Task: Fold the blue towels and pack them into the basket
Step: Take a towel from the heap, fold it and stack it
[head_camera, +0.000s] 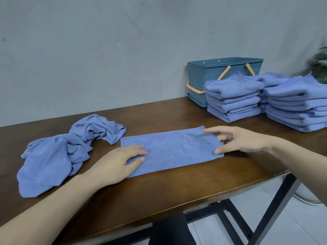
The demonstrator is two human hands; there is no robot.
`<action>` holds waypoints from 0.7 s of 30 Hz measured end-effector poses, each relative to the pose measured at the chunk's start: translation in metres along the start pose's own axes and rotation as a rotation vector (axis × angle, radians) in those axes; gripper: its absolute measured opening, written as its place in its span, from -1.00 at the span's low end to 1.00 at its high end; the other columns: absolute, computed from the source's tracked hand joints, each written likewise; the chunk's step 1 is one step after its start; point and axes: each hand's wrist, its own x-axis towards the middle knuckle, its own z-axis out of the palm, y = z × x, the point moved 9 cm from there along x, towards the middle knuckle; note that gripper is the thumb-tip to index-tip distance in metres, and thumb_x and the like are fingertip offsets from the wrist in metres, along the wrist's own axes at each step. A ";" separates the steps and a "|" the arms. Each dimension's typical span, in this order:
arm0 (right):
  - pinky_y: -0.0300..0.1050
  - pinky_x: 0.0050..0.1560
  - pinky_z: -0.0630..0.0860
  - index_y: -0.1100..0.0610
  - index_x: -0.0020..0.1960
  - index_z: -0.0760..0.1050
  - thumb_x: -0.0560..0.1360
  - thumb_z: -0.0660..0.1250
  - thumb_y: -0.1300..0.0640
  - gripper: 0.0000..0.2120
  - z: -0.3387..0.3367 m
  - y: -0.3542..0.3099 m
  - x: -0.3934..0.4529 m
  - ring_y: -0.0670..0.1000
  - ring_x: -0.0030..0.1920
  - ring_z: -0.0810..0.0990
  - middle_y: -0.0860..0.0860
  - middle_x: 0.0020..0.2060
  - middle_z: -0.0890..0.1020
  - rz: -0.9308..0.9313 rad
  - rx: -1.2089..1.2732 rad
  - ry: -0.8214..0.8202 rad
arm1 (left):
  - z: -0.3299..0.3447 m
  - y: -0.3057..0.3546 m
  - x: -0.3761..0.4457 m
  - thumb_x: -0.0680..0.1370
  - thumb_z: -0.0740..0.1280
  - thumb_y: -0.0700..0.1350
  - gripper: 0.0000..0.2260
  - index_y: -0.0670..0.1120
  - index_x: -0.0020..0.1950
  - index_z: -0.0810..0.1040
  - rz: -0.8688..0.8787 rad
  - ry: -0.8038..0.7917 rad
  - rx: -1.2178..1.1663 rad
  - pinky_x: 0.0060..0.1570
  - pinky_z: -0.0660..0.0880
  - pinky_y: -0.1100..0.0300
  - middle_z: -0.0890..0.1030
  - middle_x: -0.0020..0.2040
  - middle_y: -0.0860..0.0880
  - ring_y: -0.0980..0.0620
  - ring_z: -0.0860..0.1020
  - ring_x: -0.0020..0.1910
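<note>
A blue towel, folded into a long flat strip, lies in the middle of the brown table. My left hand rests flat on its left end with straight fingers. My right hand is at the strip's right end, thumb and fingertips touching the edge, fingers spread. Crumpled unfolded blue towels lie in a heap to the left. Two stacks of folded blue towels stand at the back right. Behind them is the teal basket with tan handles.
A grey wall runs behind the table. The table's front edge slants down to the left, with black metal legs and a tiled floor below. A green plant shows at the far right edge.
</note>
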 end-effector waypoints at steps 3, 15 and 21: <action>-0.08 -0.06 0.34 -0.21 0.31 0.57 0.34 0.63 -0.02 -0.43 0.001 0.004 -0.004 0.05 -0.19 0.39 0.12 -0.19 0.47 -0.017 -0.192 -0.010 | 0.000 0.003 -0.001 0.65 0.19 0.15 -0.68 0.26 0.40 0.47 0.007 -0.031 0.006 0.45 0.19 0.31 0.35 0.50 0.27 0.33 0.25 0.48; -0.08 -0.17 0.35 -0.23 0.11 0.64 0.49 0.50 0.25 -0.61 0.007 -0.010 -0.020 -0.01 -0.31 0.36 0.08 -0.31 0.45 -0.140 -0.324 0.124 | -0.003 0.009 -0.008 0.66 0.13 0.17 -0.63 0.23 0.46 0.42 0.037 -0.071 0.101 0.40 0.15 0.39 0.32 0.52 0.24 0.28 0.25 0.50; -0.09 -0.15 0.40 -0.16 0.25 0.58 0.49 0.49 0.28 -0.54 0.002 -0.012 -0.033 -0.01 -0.27 0.41 0.08 -0.27 0.55 -0.209 -0.219 0.165 | -0.001 0.004 -0.017 0.49 -0.02 0.44 -0.41 0.33 0.48 0.33 0.016 -0.127 0.082 0.46 0.05 0.36 0.21 0.54 0.33 0.36 0.10 0.51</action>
